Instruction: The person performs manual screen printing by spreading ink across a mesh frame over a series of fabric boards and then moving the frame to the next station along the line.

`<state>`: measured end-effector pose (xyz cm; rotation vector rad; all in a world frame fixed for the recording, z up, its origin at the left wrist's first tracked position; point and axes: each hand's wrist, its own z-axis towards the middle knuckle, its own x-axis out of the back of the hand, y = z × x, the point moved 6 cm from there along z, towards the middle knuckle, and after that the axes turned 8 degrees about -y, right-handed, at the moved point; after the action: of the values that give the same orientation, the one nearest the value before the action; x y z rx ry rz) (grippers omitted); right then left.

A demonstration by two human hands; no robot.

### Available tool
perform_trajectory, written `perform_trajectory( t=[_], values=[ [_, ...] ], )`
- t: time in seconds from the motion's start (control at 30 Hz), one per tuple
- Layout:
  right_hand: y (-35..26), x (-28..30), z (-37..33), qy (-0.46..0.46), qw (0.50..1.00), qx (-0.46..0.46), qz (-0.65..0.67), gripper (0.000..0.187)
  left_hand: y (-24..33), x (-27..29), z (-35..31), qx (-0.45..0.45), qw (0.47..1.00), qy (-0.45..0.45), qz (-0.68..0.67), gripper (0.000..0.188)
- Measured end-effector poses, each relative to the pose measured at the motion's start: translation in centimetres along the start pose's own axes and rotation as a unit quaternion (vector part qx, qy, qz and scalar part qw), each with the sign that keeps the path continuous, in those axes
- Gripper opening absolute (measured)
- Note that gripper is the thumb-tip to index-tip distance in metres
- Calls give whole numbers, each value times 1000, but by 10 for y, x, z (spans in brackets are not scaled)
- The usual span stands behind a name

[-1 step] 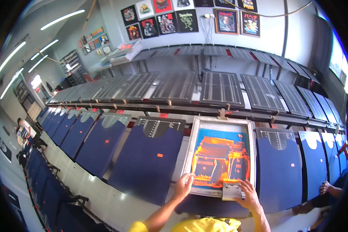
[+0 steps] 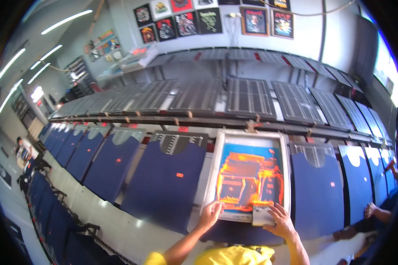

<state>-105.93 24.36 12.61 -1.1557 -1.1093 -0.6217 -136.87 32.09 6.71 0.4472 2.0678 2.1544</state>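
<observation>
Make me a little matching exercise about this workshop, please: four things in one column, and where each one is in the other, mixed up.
Things
1. Left hand
2. Right hand
3. Orange ink
4. Colourful pictures

Places
A. Up on the far wall
B. At the right end of the flat grey tool
C. At the near left corner of the pale frame
D. Smeared across the blue screen

Pairs: 1-C, 2-B, 3-D, 4-A

Low in the middle are one printing screen, one grey squeegee, one left hand and one right hand. Near the top, right of center, hang two framed pictures. Upper left has at least five long lights.
</observation>
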Motion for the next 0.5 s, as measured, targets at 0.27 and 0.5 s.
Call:
perform_trajectory(
  t=[0.27, 0.5],
  values=[
    [4, 1, 33, -22, 995, 54, -85, 61, -59, -119, -56, 289, 856, -303, -303, 41],
    [22, 13, 48, 57, 988, 27, -138, 43, -80, -137, -42, 363, 798, -164, -451, 32]
  ],
)
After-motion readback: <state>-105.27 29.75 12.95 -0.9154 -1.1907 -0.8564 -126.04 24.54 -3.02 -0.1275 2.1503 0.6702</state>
